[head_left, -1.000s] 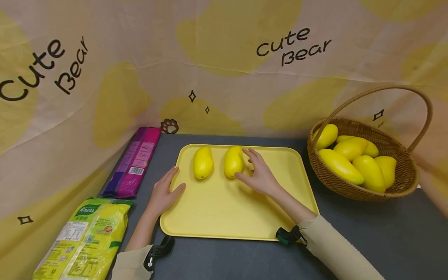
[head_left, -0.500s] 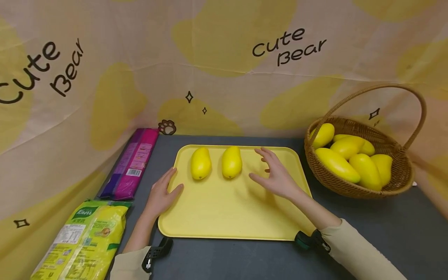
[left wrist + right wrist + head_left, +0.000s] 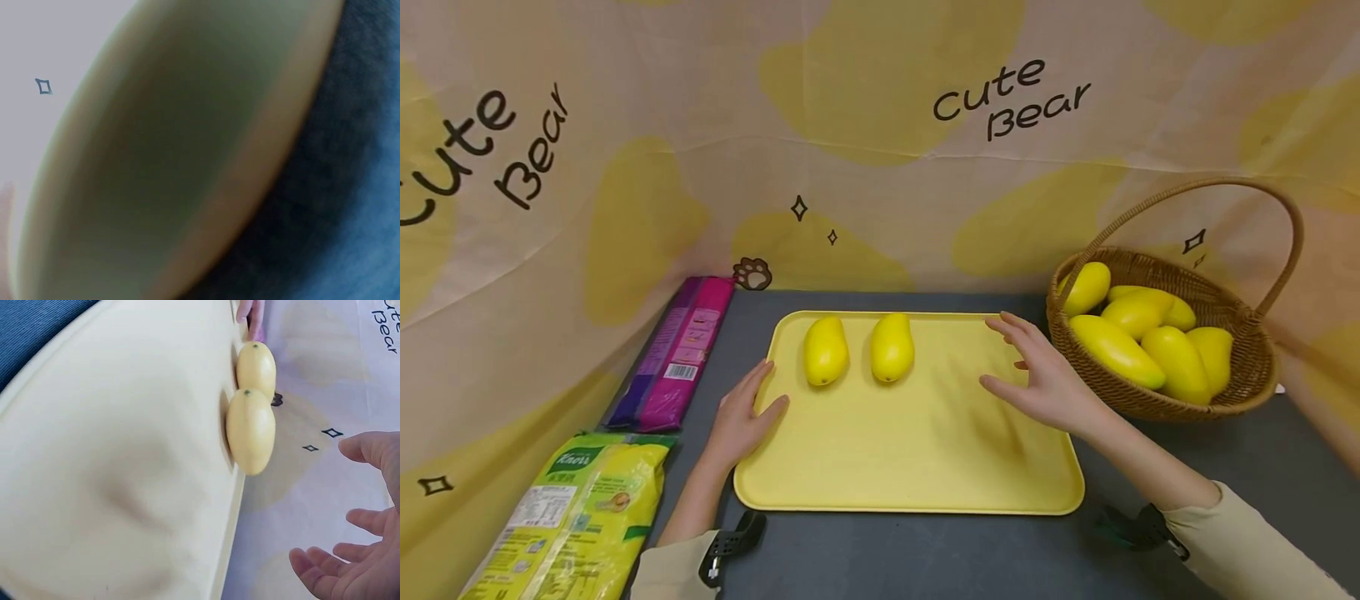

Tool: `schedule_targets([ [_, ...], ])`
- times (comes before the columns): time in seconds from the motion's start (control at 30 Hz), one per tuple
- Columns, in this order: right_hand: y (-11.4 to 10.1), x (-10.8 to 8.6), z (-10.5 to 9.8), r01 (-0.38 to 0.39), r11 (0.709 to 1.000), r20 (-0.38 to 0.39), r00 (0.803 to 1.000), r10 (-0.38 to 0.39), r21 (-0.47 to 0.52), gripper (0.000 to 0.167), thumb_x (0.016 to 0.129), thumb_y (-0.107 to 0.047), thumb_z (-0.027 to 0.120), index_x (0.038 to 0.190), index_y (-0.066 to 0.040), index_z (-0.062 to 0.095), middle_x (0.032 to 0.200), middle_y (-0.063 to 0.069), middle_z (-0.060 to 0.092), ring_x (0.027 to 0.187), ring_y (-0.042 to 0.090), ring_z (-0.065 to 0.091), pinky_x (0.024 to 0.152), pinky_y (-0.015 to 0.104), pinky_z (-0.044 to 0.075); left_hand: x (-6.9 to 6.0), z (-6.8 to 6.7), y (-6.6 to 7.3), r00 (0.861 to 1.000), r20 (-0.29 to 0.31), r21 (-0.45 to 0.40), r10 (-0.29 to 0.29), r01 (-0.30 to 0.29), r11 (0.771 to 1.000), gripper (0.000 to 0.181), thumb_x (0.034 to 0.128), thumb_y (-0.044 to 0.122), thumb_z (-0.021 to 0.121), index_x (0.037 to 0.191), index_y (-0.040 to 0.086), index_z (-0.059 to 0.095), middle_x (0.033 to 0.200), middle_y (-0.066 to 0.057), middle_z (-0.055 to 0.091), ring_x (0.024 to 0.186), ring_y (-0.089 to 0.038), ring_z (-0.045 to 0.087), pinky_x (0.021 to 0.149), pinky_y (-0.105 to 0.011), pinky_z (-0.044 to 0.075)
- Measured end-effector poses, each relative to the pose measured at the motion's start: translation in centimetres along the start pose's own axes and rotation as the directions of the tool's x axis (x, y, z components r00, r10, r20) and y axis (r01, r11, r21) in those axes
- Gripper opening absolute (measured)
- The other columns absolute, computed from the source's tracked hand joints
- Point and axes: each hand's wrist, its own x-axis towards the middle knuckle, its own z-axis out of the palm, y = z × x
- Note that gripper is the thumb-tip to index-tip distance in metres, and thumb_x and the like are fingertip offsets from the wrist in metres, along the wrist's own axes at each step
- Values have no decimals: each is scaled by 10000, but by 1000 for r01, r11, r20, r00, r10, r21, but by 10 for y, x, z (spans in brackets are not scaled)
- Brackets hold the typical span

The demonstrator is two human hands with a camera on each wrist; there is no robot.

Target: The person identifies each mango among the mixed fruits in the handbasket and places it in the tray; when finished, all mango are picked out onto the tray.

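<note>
Two yellow mangoes lie side by side on a pale yellow tray (image 3: 895, 467), the left mango (image 3: 826, 352) near the tray's back left corner and the right mango (image 3: 892, 348) a little apart from it. My left hand (image 3: 741, 421) rests at the tray's left edge, thumb spread from the fingers. Over the tray's right side hovers my right hand (image 3: 1037, 375), fingers loosely bent and holding nothing. In the right wrist view the right hand's fingers (image 3: 369, 522) show bare, apart from the mangoes. The left wrist view is mostly blurred.
A wicker basket (image 3: 1157, 406) with a tall handle stands right of the tray, holding several mangoes (image 3: 1116, 350). Left of the tray lie a pink and purple packet (image 3: 673, 354) and a green-yellow Knorr bag (image 3: 572, 517). A printed cloth (image 3: 865, 125) hangs behind.
My right hand has moved away from the right mango, rightward across the tray toward the basket. That mango stays on the tray. The left hand has kept its place at the tray's edge.
</note>
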Motion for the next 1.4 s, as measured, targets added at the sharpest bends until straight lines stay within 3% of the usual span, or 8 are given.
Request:
schedule_targets([
  [0.53, 2, -25, -71, 63, 979, -113, 990, -86, -191, 589, 872, -173, 738, 1396, -47, 500, 1459, 177, 425, 1210, 385, 503, 815, 534, 517, 1, -1, 1, 1000, 21, -1, -17, 17, 1000, 633, 930, 199, 638, 1462, -34, 386, 1507, -244, 360, 1366, -448, 331, 1102, -626, 157],
  [0.6, 6, -25, -80, 40, 979, -137, 988, -68, -199, 542, 879, -163, 730, 1370, -48, 530, 1415, 175, 475, 1150, 368, 541, 791, 488, 527, 1, -1, 1, 1000, 21, -1, -15, 15, 1000, 634, 929, 198, 639, 1461, -37, 386, 1507, -245, 359, 1366, -448, 331, 1100, -627, 159],
  [0.7, 14, -23, -95, -34, 980, -171, 985, 1, -194, 491, 894, -186, 714, 1342, -62, 559, 1365, 164, 520, 1100, 350, 563, 794, 235, 537, 0, -2, 2, 1000, 17, -1, -11, 11, 1000, 634, 927, 196, 642, 1457, -41, 389, 1505, -247, 361, 1364, -450, 333, 1097, -628, 164],
  [0.8, 21, -19, -110, -135, 975, -177, 979, 104, -175, 483, 913, -240, 691, 1343, -67, 553, 1359, 175, 518, 1122, 366, 548, 799, 180, 518, 0, -2, 2, 1000, 12, -5, -8, 8, 1000, 633, 925, 192, 644, 1456, -41, 392, 1504, -247, 364, 1363, -449, 335, 1098, -626, 165],
  [0.93, 34, -10, -131, -242, 948, -90, 970, 227, -206, 568, 948, -333, 627, 1400, -29, 468, 1402, 248, 442, 1194, 441, 472, 897, 523, 470, 0, -1, 2, 1000, 8, -8, -7, 7, 1000, 630, 924, 190, 646, 1455, -38, 396, 1505, -241, 366, 1366, -442, 336, 1098, -622, 167],
  [1.03, 45, -1, -145, -275, 928, 17, 957, 289, -253, 662, 970, -374, 576, 1448, 32, 363, 1434, 323, 350, 1228, 515, 390, 918, 667, 358, 0, -1, 1, 1000, 6, -4, -5, 6, 1000, 628, 925, 192, 646, 1455, -36, 398, 1505, -238, 368, 1364, -441, 340, 1097, -622, 171],
  [1.2, 65, 11, -163, -292, 898, 152, 922, 355, -329, 759, 982, -371, 546, 1456, 140, 246, 1424, 421, 251, 1250, 605, 273, 960, 706, 274, 1, -1, 1, 1000, 8, -1, -7, 7, 1000, 627, 925, 198, 642, 1455, -33, 399, 1506, -235, 369, 1363, -442, 342, 1098, -622, 172],
  [1.4, 83, 19, -171, -307, 858, 224, 879, 422, -412, 795, 973, -397, 539, 1403, 211, 261, 1376, 478, 246, 1222, 651, 253, 960, 722, 270, 0, -2, 1, 1000, 7, 0, -7, 7, 1000, 627, 928, 200, 639, 1456, -35, 396, 1507, -235, 366, 1363, -443, 341, 1096, -628, 172],
])
